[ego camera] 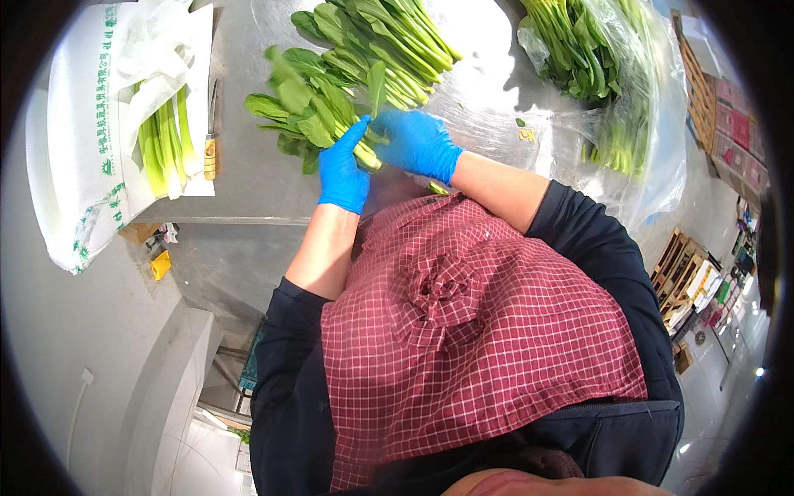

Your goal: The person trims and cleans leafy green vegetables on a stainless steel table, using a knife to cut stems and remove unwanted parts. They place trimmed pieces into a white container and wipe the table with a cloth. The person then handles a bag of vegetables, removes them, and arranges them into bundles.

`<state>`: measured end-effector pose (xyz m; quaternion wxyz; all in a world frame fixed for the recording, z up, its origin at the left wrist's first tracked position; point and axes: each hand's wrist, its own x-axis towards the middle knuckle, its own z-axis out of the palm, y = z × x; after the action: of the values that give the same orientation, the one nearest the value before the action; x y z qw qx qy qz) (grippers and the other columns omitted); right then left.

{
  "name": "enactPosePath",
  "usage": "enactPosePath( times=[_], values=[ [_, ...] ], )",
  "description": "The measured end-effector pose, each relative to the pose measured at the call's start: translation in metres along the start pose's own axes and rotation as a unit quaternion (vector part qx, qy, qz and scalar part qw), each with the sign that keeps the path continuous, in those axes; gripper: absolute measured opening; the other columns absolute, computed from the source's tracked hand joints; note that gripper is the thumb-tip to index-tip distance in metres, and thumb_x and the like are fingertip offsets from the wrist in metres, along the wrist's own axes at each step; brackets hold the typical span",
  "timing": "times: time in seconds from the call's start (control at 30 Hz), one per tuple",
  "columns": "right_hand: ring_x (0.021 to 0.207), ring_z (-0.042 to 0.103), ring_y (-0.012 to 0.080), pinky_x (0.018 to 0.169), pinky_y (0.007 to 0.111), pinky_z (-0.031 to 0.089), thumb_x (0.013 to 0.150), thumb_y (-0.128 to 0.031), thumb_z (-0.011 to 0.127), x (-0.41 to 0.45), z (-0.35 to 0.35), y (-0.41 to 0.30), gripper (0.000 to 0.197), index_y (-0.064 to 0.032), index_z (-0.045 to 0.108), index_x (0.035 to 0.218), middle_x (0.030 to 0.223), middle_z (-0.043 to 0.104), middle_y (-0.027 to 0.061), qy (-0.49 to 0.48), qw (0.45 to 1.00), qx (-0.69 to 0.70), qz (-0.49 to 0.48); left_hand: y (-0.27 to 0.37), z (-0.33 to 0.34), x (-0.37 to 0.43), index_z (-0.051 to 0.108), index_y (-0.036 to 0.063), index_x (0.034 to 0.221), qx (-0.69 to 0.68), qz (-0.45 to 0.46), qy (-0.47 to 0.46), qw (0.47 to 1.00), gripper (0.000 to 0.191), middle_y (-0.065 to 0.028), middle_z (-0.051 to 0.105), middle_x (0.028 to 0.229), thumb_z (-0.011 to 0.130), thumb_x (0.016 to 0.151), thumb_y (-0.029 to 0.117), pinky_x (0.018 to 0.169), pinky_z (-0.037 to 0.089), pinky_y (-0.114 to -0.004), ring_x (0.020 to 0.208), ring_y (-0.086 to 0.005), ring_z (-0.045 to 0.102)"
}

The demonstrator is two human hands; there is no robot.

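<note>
My left hand (344, 170), in a blue glove, is closed around the stems of a small bunch of choy sum (319, 115). Its leaves point up and to the left, and the pale cut ends stick out towards my right hand. My right hand (419, 141), also gloved in blue, is just right of those stem ends with its fingers curled. Motion blur hides whether it grips anything. Beyond both hands lies a larger pile of leafy greens (397, 43) on the metal table (267, 180), stems to the right.
On the left, long pale-green stalks (164, 149) lie partly wrapped on a white printed bag (80, 130). Beside them is a knife with a wooden handle (210, 158). At the right, more greens (574, 56) lie by a clear plastic bag (657, 124). Wooden pallets (676, 279) stand beyond the table.
</note>
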<state>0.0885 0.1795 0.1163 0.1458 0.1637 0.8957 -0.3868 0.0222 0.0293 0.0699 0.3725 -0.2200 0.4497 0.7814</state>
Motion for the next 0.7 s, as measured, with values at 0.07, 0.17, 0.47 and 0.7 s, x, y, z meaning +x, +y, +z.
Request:
enactPosePath(
  times=[0.07,0.17,0.47,0.7],
  values=[
    [0.087,0.070,0.0358,0.074,0.046,0.056,0.081,-0.035,0.068,-0.005,0.007,-0.003,0.033,-0.0148,0.071,0.107,0.097,0.072,0.0144,0.011,1.000,0.016,-0.014,0.000,0.001,-0.004,0.065,-0.0005,0.116,-0.011,-0.008,0.024,1.000,0.027,-0.0097,0.069,0.105,0.068,0.089,0.001,0.082,0.055,-0.034,0.093,-0.0225,0.067],
    [0.087,0.070,0.0363,0.074,0.046,0.056,0.084,-0.034,0.067,-0.007,0.016,0.003,0.031,-0.0160,0.070,0.109,0.098,0.072,0.0140,-0.028,0.998,-0.001,-0.048,0.007,-0.002,-0.012,0.065,0.0019,0.112,-0.025,-0.008,0.028,0.999,0.025,-0.0095,0.068,0.101,0.069,0.087,0.000,0.079,0.056,-0.035,0.091,-0.0226,0.067],
    [0.085,0.069,0.0335,0.071,0.043,0.056,0.088,-0.035,0.066,-0.014,0.003,0.028,0.029,-0.0231,0.070,0.115,0.100,0.069,0.0118,-0.063,0.971,-0.062,-0.220,0.057,-0.024,-0.031,0.058,0.0053,0.122,-0.081,0.046,0.024,0.995,0.030,-0.0110,0.066,0.109,0.063,0.092,0.001,0.096,0.054,-0.042,0.100,-0.0235,0.067],
    [0.090,0.069,0.0352,0.071,0.046,0.056,0.086,-0.039,0.070,0.015,-0.027,0.028,0.038,-0.0124,0.059,0.110,0.101,0.066,0.0148,0.078,0.983,-0.169,0.008,0.020,0.025,-0.015,0.058,0.0014,0.121,-0.095,-0.038,-0.081,0.991,0.032,-0.0135,0.067,0.110,0.063,0.091,0.013,0.095,0.053,-0.043,0.103,-0.0289,0.065]
  ],
)
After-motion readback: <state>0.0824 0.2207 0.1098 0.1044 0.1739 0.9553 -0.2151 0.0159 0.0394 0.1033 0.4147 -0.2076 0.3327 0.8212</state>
